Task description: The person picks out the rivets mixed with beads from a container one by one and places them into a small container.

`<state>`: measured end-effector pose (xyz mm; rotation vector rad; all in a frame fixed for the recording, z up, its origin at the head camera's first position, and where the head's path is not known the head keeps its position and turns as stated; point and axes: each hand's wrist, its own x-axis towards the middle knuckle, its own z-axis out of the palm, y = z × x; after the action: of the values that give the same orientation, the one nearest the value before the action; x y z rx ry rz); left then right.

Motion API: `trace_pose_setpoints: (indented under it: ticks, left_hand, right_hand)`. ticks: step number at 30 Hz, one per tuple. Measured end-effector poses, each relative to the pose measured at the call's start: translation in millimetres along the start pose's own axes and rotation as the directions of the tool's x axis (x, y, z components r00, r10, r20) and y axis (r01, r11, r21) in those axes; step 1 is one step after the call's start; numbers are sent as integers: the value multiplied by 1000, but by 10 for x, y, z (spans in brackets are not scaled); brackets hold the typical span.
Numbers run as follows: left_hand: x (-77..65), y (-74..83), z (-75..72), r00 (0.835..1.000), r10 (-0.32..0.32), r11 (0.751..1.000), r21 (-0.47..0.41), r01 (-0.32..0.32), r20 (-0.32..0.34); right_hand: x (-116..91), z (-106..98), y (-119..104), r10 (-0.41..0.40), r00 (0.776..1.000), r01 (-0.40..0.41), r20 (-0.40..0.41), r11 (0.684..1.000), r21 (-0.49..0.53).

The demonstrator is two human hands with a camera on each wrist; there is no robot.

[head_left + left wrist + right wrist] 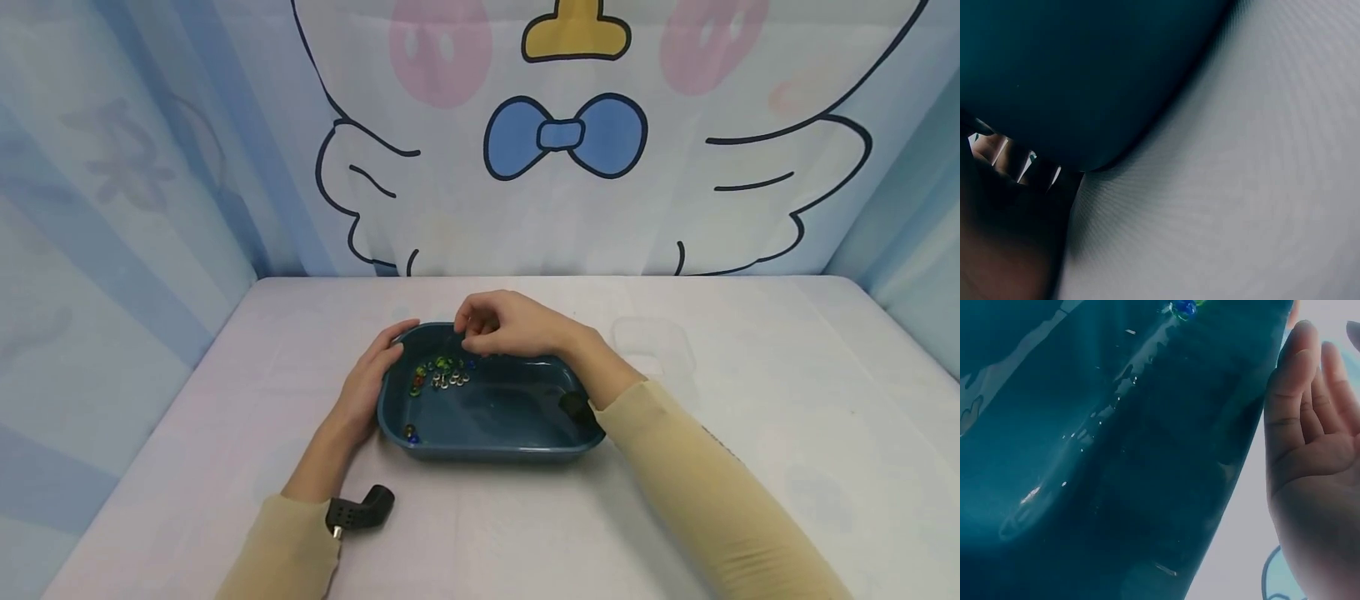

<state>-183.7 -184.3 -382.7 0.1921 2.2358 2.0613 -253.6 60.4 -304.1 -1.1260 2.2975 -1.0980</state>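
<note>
A dark teal basin point(502, 454) stands on the table. My left hand point(367, 379) grips its left end, thumb at the rim and fingers round the outside of the far corner. In the basin's far left part lie green glass marbles point(444, 364) and several small silvery rings point(450, 381). Two more marbles point(411, 433) sit at the near left corner. My right hand point(510, 325) is over the far rim, fingers bent, thumb and forefinger tips close together; I cannot tell whether they pinch something. In the right wrist view, a blue marble point(1184, 308) lies in the basin.
A clear plastic container point(652, 346) stands on the white-covered table point(787, 433), right of the basin behind my right forearm. Black wrist cameras sit at my left wrist point(363, 507) and beneath my right wrist point(576, 407). A printed curtain point(562, 217) hangs behind the table.
</note>
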Motion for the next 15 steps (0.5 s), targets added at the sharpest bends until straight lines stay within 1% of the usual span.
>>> trace_pose_setpoints:
  ticks: [7,15]
  left_hand:
    - [-4,-6,-2,1000,-5,1000,2,5,-1]
    - [2,-7,2,1000,-14,999,31,14,-11]
  right_hand:
    - [17,53,63,8,999,-7,33,1000,-20]
    - [36,89,105,31,999,-29,38,998,-56]
